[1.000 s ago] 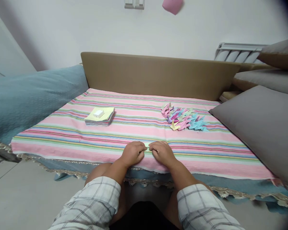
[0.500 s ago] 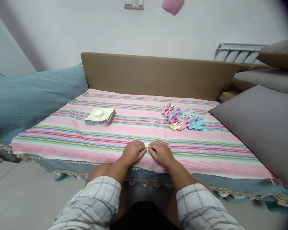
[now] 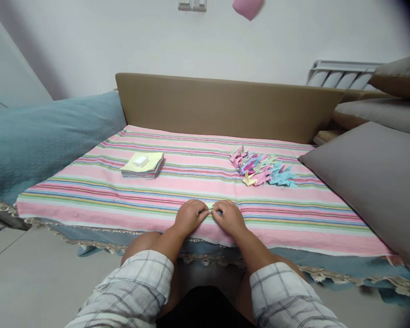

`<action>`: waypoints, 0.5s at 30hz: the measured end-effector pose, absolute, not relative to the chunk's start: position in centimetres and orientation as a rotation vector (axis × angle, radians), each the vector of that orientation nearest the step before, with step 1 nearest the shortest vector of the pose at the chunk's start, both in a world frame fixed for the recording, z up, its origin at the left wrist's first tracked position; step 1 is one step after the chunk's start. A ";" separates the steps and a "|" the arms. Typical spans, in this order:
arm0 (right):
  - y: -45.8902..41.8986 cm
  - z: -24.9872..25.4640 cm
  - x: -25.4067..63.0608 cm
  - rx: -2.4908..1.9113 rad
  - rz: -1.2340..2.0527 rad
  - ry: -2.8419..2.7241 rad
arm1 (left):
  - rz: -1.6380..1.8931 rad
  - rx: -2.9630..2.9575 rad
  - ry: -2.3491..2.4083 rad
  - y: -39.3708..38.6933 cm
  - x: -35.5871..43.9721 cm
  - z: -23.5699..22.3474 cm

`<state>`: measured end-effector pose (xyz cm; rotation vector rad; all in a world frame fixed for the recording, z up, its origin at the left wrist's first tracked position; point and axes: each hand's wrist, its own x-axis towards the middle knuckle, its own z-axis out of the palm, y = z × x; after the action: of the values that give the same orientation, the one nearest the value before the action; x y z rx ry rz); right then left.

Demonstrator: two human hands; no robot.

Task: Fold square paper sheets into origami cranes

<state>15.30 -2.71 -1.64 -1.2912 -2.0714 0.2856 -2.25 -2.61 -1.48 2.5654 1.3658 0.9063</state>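
Close together at the front of the striped cloth (image 3: 150,209), both my hands pinch a small pale green piece of paper (image 3: 209,206). My left hand (image 3: 192,216) has its thumb and fingers closed at the paper's left side. On its right side my right hand (image 3: 228,217) is closed in the same way. Most of the paper is hidden by the fingers, so its folds cannot be made out. Beyond my right hand lies a cluster of folded paper cranes (image 3: 259,168) in pink, purple, yellow, green and blue.
To the left is a stack of square paper sheets (image 3: 143,171), yellow on top, with a small white block (image 3: 140,161) on it. Grey cushions (image 3: 369,182) fill the right end. A brown backrest (image 3: 225,107) stands behind, and a blue armrest (image 3: 54,136) is at left.
Both hands stay in nearly the same place, still pinching the paper. Their fingertips have shifted slightly. The whole view has moved very little.
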 end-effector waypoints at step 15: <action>-2.9 -1.7 15.3 -1.355 0.367 -2.007 | 0.804 2.411 1.429 -2.2 -1.7 -0.9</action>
<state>15.28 -2.88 -1.69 -1.3550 -2.0073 0.3671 -1.71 -2.23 -0.94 2.4106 1.4295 0.8040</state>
